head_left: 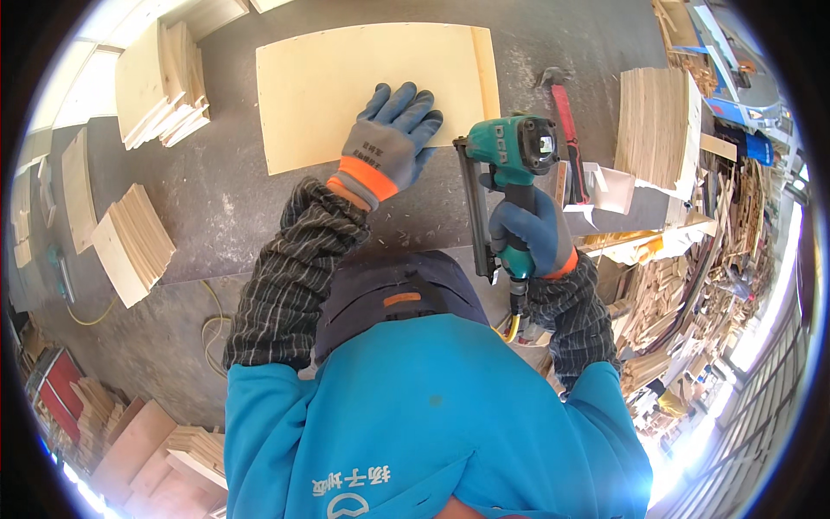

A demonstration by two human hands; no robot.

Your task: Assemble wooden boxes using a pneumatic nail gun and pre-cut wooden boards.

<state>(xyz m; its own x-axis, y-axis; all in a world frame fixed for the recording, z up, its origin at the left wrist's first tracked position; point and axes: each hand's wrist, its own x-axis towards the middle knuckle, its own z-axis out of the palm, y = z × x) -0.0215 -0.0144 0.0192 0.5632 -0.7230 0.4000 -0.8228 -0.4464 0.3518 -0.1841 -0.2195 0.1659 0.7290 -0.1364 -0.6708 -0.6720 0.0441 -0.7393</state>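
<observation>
A pale rectangular wooden panel [324, 91] lies flat on the dark worktable, with a strip of wood along its right end. My gloved left hand [389, 138] rests on the panel's near side, fingers stretched out and flat. In my gloved right hand [540, 229] is a teal and black nail gun [503, 147], gripped around its handle. Its nose is beside the panel's near right corner; whether they touch I cannot tell. A yellow air hose [512, 327] runs from the bottom of its handle.
On the dark worktable [225, 221], a hammer [566, 121] with a red and black handle lies right of the panel, near an open white box [612, 190]. Stacked boards [653, 130] stand at the right, more wooden boards [164, 82] at the left. Scrap wood [674, 294] is heaped beyond the right edge.
</observation>
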